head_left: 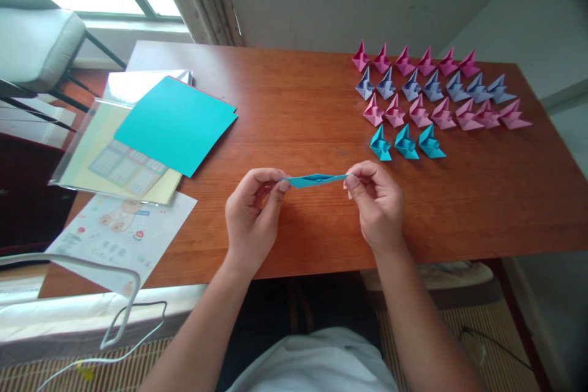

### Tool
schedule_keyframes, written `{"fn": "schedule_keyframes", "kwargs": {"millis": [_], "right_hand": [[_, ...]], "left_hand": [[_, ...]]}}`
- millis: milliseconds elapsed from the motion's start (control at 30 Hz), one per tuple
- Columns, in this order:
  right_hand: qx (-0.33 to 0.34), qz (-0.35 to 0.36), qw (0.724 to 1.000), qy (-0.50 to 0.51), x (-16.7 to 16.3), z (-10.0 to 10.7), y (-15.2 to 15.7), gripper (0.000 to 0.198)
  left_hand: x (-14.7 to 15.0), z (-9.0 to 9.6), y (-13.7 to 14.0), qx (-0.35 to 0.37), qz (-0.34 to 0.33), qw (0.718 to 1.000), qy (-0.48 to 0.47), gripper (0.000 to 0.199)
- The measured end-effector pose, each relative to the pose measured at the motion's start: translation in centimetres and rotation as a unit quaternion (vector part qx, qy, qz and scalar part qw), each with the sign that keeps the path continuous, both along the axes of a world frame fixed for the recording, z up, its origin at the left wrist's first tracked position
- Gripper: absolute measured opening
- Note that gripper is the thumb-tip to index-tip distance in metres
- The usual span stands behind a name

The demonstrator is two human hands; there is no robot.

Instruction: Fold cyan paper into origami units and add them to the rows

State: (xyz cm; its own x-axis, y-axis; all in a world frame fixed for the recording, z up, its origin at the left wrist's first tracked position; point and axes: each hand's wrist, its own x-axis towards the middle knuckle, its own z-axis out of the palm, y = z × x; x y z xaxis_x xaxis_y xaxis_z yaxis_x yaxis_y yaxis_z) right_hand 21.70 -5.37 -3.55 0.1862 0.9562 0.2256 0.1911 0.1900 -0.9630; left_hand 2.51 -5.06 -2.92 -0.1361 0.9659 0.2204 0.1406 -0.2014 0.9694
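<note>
Slim turquoise folded-paper piece (318, 181) is held above the brown wooden table (294, 122), near mid front edge. Long axis is set left to right, directly between the fingers; neither hand clearly nearer. Left tip is pinched by thumb and fingertips of the left hand (254, 211), right tip likewise by the right hand (380, 205). Ends tapered, middle slightly bulged, dark slit along it. Three turquoise folded-paper figures (406, 144) are lined up beyond, toward the right edge.

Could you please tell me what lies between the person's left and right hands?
In the head view, a folded piece of turquoise paper spans the gap between the left hand and the right hand, one end pinched in each.
</note>
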Motion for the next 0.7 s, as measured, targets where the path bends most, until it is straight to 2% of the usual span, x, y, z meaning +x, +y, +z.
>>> {"fn": "schedule_keyframes", "kwargs": {"millis": [300, 600, 700], "right_hand": [[0.066, 0.000, 0.985, -0.161, -0.14, 0.19, -0.05, 0.008], [0.063, 0.028, 0.976, -0.208, -0.12, 0.16, 0.07, 0.006], [0.056, 0.041, 0.972, -0.225, -0.19, 0.10, 0.15, 0.007]], "left_hand": [[-0.44, -0.36, 0.05, 0.058, -0.030, 0.991, 0.119, 0.008], [-0.34, -0.66, 0.16, 0.012, -0.028, 0.991, 0.129, 0.010], [-0.41, -0.52, 0.20, 0.000, 0.001, 0.991, 0.136, 0.015]]}}
